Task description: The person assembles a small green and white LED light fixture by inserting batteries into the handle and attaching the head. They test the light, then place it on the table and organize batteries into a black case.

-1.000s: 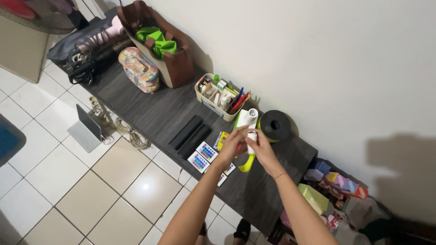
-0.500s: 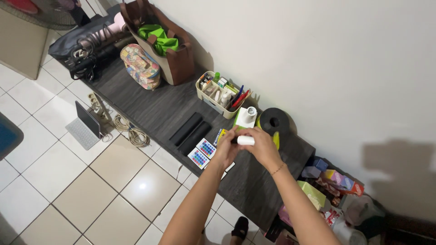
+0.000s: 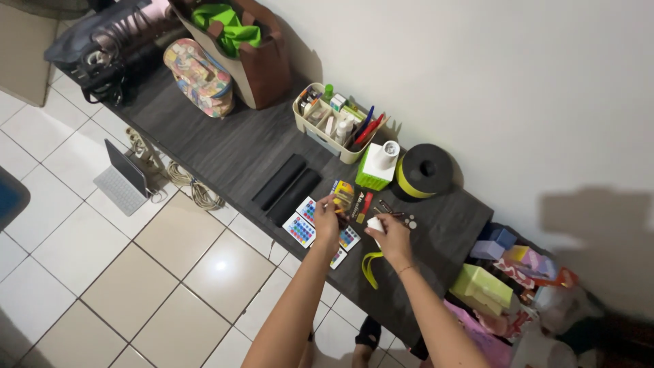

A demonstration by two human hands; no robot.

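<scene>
While pinching the small white cap in the right hand, steady the yellow card under the left hand, grip closed.

There is a single view — from a camera on the person's head, looking steeply down and forward from standing height onto the long dark wood-grain table against the white wall. The pale tiled floor fills the left, and both forearms enter from the bottom edge.

dark wooden table (white wall, tiled floor).
</scene>
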